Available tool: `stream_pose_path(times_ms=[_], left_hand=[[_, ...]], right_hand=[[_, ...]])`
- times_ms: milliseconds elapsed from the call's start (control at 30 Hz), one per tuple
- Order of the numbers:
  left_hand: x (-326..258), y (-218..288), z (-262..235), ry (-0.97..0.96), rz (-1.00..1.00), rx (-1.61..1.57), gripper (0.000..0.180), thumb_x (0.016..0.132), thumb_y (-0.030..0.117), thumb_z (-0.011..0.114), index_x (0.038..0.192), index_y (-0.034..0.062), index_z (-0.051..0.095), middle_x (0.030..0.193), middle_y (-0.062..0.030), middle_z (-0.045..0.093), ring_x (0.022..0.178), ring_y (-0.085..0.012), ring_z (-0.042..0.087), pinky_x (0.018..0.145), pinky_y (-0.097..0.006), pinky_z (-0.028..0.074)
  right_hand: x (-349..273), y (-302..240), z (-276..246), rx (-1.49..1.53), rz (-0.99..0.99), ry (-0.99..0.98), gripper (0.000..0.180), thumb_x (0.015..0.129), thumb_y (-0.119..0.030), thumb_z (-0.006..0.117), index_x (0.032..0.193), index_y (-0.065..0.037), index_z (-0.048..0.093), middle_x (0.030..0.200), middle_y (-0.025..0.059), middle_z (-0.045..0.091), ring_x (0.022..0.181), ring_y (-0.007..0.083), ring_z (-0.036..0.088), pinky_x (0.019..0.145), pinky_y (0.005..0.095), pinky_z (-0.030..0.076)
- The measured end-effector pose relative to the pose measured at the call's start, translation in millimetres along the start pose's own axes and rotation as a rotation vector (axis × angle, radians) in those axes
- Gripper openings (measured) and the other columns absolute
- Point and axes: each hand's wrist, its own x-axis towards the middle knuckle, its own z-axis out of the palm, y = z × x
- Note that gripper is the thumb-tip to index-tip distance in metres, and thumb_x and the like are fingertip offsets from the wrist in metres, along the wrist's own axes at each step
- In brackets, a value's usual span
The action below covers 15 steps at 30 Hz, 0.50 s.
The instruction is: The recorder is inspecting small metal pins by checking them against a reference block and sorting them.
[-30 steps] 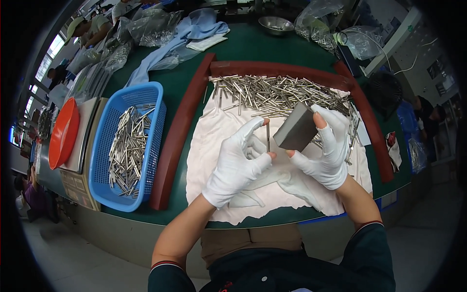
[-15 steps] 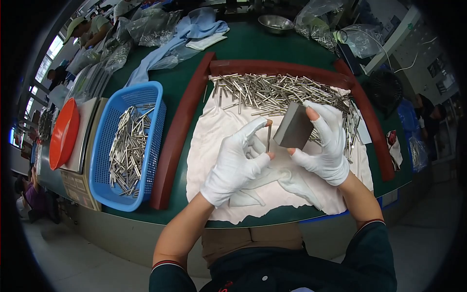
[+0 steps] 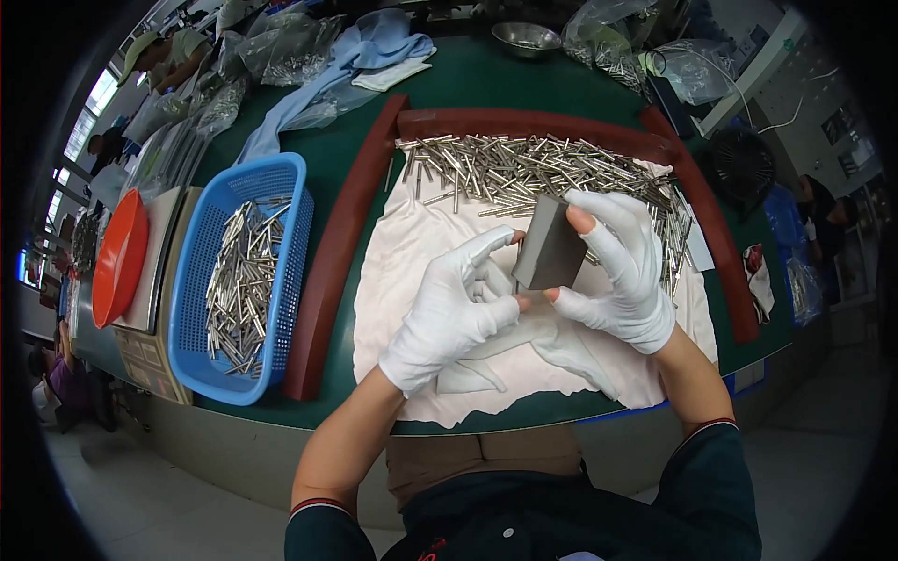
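My left hand (image 3: 449, 309), in a white glove with bare thumb and fingertip, pinches a slim metal pin between thumb and forefinger. The pin is now almost wholly hidden by the grey block. My right hand (image 3: 625, 276), gloved the same way, grips that grey rectangular block (image 3: 554, 245), which looks like a sanding block, by its edges. The block is tilted, its left edge against or very close to the pin. Below my hands lies a pale cloth (image 3: 393, 271) with a crumpled white cloth (image 3: 571, 355) on it. Beyond them is a heap of metal pins (image 3: 533, 168).
Dark red rails (image 3: 323, 280) frame the pile on the green table (image 3: 458, 75). A blue basket (image 3: 182, 309) of pins stands left, beside an orange-red basin (image 3: 119, 262). A metal bowl (image 3: 527, 37), plastic bags and a blue cloth (image 3: 290, 107) lie farther back.
My right hand has moved the grey block left to the pin and turned it more upright. My left hand keeps its pinch in nearly the same place.
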Motion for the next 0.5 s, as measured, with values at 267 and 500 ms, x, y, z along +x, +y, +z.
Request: stream_pose_path(times_ms=[267,500], left_hand=[[1,0,0,0.013,0.02,-0.018,0.064,0.077,-0.003,0.07,0.137,-0.0057,0.047,0.076,-0.0008,0.06,0.064,-0.0038,0.057,0.06,-0.019,0.047],[4,-4,7,0.036,0.063,-0.071,0.065,0.076,-0.004,0.071,0.137,-0.0056,0.047,0.077,-0.0009,0.061,0.065,-0.0036,0.057,0.06,-0.019,0.047]], right_hand=[[4,-5,0,0.02,-0.004,0.033,0.089,0.055,-0.018,0.083,0.138,-0.009,0.048,0.127,0.0119,0.055,0.107,0.0313,0.052,0.089,0.0425,0.044],[2,-6,2,0.042,0.031,0.078,0.09,0.056,-0.019,0.083,0.138,-0.01,0.048,0.128,0.0113,0.055,0.109,0.0311,0.051,0.09,0.0425,0.044]])
